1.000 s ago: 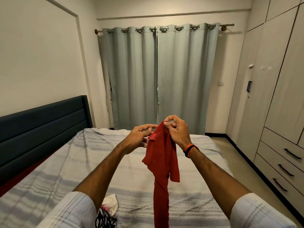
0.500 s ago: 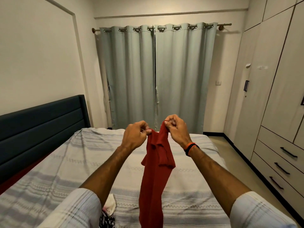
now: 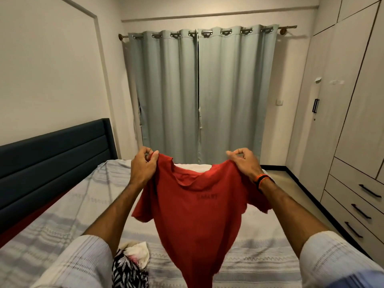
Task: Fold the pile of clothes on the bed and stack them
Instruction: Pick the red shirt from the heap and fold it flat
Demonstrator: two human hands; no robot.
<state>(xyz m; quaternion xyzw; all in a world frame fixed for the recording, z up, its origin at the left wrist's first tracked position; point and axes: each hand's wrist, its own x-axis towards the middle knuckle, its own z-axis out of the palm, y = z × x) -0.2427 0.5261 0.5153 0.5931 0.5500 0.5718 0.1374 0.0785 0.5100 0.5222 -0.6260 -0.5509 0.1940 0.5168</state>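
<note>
Both hands, left hand [image 3: 143, 169] and right hand [image 3: 244, 163], pinch a red T-shirt [image 3: 193, 210] by its shoulders above the bed [image 3: 62, 215]. Level shoulders and a flat lay-down should give a clean fold.

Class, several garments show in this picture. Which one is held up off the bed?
The red T-shirt, pinched at its shoulders by the left hand and right hand. The patterned clothes lie on the bed.
</note>
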